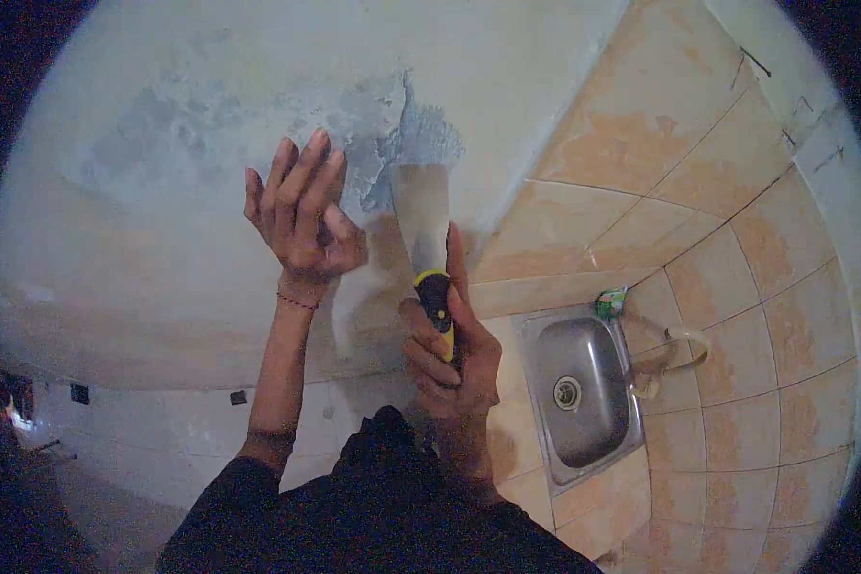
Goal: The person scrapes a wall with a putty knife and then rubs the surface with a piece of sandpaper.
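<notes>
My right hand is wrapped round the black and yellow handle of a putty knife, index finger stretched along the blade. The wide metal blade points up, its edge at a rough grey patch where the pale paint has come off the wall. A ragged rim of lifted paint runs along the left of this patch. To the left, my left hand is raised before the wall with fingers apart and nothing in it. A thin cord circles that wrist.
Low on the right, a steel sink is set in a tiled counter. A green and white packet lies at its corner, near a curved tap. Orange-beige tiles cover the right wall. More grey blotches mark the paint at upper left.
</notes>
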A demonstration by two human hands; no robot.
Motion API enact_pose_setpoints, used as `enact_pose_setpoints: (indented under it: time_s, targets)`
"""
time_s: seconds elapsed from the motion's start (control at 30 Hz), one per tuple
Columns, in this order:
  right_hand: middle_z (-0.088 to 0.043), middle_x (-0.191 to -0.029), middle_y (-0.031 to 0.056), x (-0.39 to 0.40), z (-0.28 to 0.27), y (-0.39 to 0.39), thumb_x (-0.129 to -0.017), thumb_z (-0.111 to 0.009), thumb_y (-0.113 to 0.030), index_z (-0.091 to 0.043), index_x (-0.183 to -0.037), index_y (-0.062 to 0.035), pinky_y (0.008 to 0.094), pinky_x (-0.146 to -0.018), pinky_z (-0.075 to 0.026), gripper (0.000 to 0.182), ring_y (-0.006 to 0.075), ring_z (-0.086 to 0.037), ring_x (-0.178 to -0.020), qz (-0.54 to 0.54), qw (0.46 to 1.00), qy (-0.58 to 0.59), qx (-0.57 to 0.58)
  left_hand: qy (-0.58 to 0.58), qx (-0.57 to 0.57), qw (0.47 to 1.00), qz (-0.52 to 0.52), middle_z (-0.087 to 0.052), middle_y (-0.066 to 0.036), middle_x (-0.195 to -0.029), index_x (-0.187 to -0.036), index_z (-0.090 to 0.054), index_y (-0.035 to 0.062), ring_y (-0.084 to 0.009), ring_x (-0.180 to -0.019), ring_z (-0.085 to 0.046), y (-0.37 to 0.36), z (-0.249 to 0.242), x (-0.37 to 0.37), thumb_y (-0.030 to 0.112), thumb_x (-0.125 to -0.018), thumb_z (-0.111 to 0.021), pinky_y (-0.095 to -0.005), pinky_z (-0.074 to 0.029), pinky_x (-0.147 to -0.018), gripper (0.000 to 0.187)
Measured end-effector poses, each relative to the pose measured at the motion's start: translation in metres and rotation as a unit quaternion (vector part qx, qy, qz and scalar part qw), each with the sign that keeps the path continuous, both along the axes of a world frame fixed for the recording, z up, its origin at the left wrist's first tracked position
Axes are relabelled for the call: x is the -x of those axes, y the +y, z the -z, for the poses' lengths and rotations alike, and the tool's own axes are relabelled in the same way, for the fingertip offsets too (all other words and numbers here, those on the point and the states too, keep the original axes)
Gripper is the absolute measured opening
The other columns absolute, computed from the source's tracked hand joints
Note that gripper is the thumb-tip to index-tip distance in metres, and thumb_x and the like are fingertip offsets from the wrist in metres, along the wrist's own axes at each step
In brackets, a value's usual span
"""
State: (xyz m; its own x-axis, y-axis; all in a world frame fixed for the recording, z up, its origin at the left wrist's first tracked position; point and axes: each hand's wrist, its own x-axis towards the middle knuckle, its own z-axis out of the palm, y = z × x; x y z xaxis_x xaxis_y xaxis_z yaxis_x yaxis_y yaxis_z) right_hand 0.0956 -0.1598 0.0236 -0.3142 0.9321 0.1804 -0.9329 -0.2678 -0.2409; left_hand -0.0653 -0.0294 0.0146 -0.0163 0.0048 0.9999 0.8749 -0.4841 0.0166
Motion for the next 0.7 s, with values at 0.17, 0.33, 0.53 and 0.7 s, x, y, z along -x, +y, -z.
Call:
enact_pose_setpoints:
  time_s: [0.17, 0.33, 0.53, 0.7]
  targets:
    - [-0.039, -0.071, 0.0062, 0.0013, -0.004, 0.0041, -0.106, -0.036, -0.019, -0.017, -0.155, -0.0355, 0.0174, -0.027, -0.03, 0.055, 0.0055, -0.031, -0.037, 0.004, 1.0, 0.021, -0.017, 0.001, 0.006, 1.0, -0.002, -0.063, -0.002, -0.129, -0.122, -0.065, 0.0135, -0.0235, -0.13, -0.051, -0.002, 0.0005, 0.0005, 0.014, -0.088, -0.042, -0.0431, -0.018, -0.119, 0.041]
    - [-0.039, -0.072, 0.0066, -0.0023, -0.0015, 0.0041, -0.106, -0.037, -0.018, -0.019, -0.155, -0.0351, 0.0178, -0.027, -0.029, 0.055, 0.0064, -0.03, -0.038, -0.012, 0.999, 0.048, -0.014, 0.0, -0.012, 1.0, -0.006, -0.063, -0.003, -0.129, -0.122, -0.065, 0.0124, -0.0239, -0.13, -0.051, 0.0044, 0.0025, 0.0004, 0.014, -0.087, -0.042, -0.0436, -0.018, -0.119, 0.042]
    - [-0.039, -0.073, 0.0076, 0.0005, 0.001, 0.001, -0.106, -0.036, -0.018, -0.019, -0.155, -0.034, 0.018, -0.028, -0.028, 0.054, 0.0069, -0.029, -0.037, -0.023, 0.996, 0.091, -0.003, 0.0, 0.0, 1.0, -0.004, -0.064, -0.004, -0.129, -0.12, -0.066, 0.0121, -0.0244, -0.129, -0.052, 0.0007, -0.0032, -0.0005, 0.012, -0.087, -0.042, -0.0438, -0.018, -0.119, 0.042]
    - [-0.039, -0.073, 0.008, -0.0041, -0.0044, 0.0042, -0.106, -0.035, -0.018, -0.021, -0.154, -0.0341, 0.0188, -0.028, -0.029, 0.053, 0.0073, -0.03, -0.038, -0.018, 0.997, 0.079, -0.004, -0.005, -0.007, 1.0, 0.01, -0.064, -0.003, -0.129, -0.121, -0.066, 0.0123, -0.0238, -0.129, -0.051, -0.0015, -0.0033, -0.0011, 0.012, -0.087, -0.041, -0.0439, -0.018, -0.119, 0.042]
